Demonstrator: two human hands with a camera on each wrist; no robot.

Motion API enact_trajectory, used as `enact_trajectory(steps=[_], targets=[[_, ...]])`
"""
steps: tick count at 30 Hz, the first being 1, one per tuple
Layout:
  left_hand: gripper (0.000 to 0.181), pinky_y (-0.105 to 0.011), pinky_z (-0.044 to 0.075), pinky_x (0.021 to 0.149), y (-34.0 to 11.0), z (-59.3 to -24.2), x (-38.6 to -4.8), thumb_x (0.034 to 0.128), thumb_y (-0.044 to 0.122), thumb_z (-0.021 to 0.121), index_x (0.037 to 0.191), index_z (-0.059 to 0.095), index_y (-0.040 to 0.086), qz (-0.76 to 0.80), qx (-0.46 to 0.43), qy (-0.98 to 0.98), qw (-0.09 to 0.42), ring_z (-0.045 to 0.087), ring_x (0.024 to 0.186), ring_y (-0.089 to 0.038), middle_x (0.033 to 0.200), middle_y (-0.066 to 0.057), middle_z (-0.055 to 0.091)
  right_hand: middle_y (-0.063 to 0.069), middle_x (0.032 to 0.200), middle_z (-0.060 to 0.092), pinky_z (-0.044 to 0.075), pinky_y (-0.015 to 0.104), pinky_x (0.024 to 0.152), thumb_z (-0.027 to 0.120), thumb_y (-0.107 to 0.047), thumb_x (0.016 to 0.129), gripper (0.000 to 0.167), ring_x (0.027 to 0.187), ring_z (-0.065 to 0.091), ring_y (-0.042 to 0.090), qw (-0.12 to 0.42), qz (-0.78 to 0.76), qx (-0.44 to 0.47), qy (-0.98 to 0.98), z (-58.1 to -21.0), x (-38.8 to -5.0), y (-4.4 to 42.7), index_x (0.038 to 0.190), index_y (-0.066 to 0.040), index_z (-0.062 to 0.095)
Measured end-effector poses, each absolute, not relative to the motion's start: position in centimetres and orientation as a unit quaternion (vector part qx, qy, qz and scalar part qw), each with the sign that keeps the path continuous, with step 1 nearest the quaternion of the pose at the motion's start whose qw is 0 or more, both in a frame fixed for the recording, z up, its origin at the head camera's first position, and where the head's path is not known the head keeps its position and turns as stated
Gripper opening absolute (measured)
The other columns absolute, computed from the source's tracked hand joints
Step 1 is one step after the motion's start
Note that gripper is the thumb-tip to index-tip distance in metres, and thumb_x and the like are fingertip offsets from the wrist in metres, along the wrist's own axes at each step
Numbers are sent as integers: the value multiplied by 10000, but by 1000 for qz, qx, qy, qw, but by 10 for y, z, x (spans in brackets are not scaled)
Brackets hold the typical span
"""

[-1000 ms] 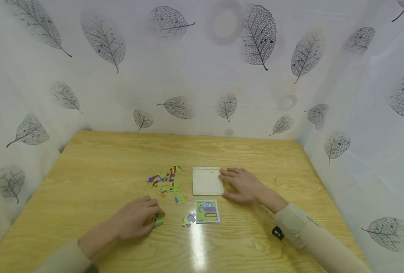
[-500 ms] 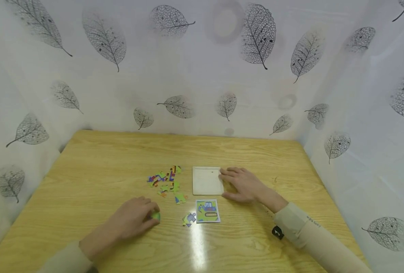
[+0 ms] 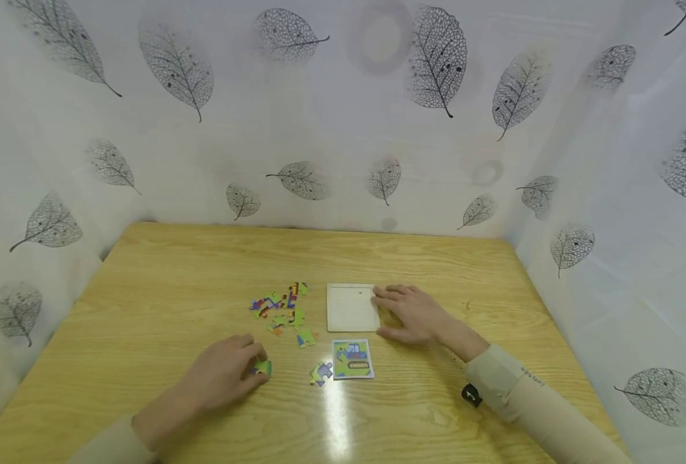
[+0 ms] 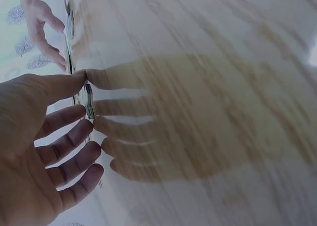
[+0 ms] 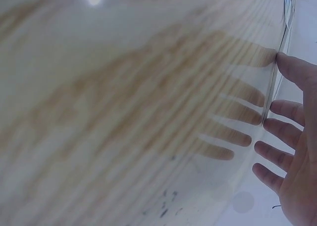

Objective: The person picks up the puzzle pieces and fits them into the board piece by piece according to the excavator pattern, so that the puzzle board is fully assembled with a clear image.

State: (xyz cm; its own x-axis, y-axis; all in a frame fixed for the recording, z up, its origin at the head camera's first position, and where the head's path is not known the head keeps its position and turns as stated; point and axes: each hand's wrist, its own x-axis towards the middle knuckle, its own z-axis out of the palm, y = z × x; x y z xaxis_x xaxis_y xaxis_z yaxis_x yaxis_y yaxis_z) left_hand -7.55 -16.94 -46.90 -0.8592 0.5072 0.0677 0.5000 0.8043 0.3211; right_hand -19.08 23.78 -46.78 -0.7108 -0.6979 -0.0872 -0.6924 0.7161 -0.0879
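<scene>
A green puzzle piece (image 3: 263, 368) lies low on the table between the thumb and fingers of my left hand (image 3: 223, 372), which pinches it by its edges. In the left wrist view, the piece (image 4: 89, 101) shows only as a thin edge between thumb and forefinger. My right hand (image 3: 413, 316) rests palm-down, its fingertips and thumb against the right side of a shallow pale square tray (image 3: 351, 309). The right wrist view has that hand (image 5: 297, 141) with fingers extended and spread. Below the tray lies a square picture card (image 3: 352, 359) showing a blue vehicle on green.
Several colourful puzzle pieces (image 3: 296, 317) are scattered left of the tray. A grey and green cluster of pieces (image 3: 321, 372) lies at the card's left edge. Under the right forearm sits a small black object (image 3: 471, 395). Leaf-patterned curtain (image 3: 331, 116) surrounds the wooden table (image 3: 203, 270).
My left hand has drawn slightly left, and the green piece has turned and shifted a little within its fingers. The right hand, tray and card have stayed put.
</scene>
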Motion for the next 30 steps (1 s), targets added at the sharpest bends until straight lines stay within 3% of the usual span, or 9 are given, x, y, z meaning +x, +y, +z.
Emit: enact_trajectory(steps=[6,15,22,30], targets=[[237,-201,477,684,-166,-469,-75,847,356,862,969,740,193,182,232,955,35,486,780,4,898,117,615,90,1656,472,405,600,1216,588,-570,1010,698,1482,497,391,53,-20,-380,923,-468,-191,239,1545,-126,526],[251,-198,506,697,-162,-468,-78,818,275,896,959,709,184,287,148,939,119,565,775,-15,882,112,685,91,1655,472,410,598,1212,581,-579,1013,701,1470,508,390,52,-18,-382,923,-467,-191,240,1547,-129,524],[146,-196,495,672,-170,-469,-83,906,250,820,1018,752,187,342,153,914,156,574,726,7,818,137,683,88,1660,465,408,604,1212,582,-578,1012,701,1476,503,386,58,-19,-377,924,-466,-192,239,1549,-131,523],[101,-221,505,613,-170,-469,-91,947,201,758,1011,732,128,421,122,879,187,600,731,-94,849,34,698,90,1653,475,413,606,1205,590,-576,1007,692,1471,508,389,60,-20,-376,924,-464,-192,238,1536,-132,540]])
